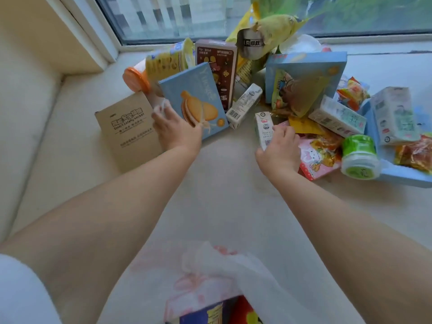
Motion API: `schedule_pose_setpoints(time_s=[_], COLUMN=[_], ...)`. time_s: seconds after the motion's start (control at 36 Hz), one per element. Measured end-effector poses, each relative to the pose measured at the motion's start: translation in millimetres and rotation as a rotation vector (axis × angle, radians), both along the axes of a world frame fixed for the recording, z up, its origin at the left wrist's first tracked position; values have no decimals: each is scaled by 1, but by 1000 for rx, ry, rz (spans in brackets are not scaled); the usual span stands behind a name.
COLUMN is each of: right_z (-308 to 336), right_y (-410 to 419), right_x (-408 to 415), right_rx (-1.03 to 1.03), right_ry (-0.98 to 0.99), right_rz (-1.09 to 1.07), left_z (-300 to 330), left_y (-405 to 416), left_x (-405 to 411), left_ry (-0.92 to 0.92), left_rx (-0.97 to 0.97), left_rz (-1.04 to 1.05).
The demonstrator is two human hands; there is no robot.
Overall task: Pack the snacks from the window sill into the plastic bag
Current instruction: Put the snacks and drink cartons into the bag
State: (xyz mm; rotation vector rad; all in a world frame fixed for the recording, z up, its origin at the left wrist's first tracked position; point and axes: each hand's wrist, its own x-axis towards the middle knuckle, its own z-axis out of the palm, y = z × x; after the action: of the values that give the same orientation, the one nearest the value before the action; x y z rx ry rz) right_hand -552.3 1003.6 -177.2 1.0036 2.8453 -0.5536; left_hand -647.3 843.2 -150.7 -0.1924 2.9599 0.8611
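window sill [222, 183] cluttered mid-sill; left hand [177, 129] grasps blue biscuit box [194, 99], right hand [278, 148] grasps milk carton [264, 127]. risk: pulling box topples leaning cup [161, 64].

Both arms stretched fwd, left hand [177, 129] fingers curled, gripping, right hand [279, 149] likewise

Single head view; looks forward and down, close over window sill [222, 183]; wide-angle.
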Motion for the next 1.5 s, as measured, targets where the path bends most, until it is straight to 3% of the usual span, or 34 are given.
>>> schedule_pose_setpoints(time_s=[0.14,0.25,0.39,0.56,0.64,0.75,0.92,1.03,1.36,1.5], right_z=[-27,-36,-35,-32,-28,-19,-5,-2,-16,2], right_y=[7,16,22,31,33,36,42,39,0,-12], right_x=[-33,-51,-57,-58,-63,-87,-123,-129,-79,-53], right_rx=[27,94,260,294,332,369,499,617,468,152], right_ry=[-48,-56,-43,-31,-70,-163,-418,-450,-354,-213], right_rz=[-51,-21,251,528,686,834,1050,1133,805,522], left_z=[-21,-36,-43,-47,-47,-49,-48,-48,-42,-15], left_y=[0,0,0,-6,-14,-23,-22,-25,-29,-37], left_x=[-32,-49,-59,-67,-73,-75,-75,-73,-38,-18], left_ry=[-119,-202,-198,-107,54,119,83,24,-85,-66], left_rx=[108,333,448,526,473,368,377,374,562,682], left_rz=[108,178,141,120,131,17,-25,-12,62,128])
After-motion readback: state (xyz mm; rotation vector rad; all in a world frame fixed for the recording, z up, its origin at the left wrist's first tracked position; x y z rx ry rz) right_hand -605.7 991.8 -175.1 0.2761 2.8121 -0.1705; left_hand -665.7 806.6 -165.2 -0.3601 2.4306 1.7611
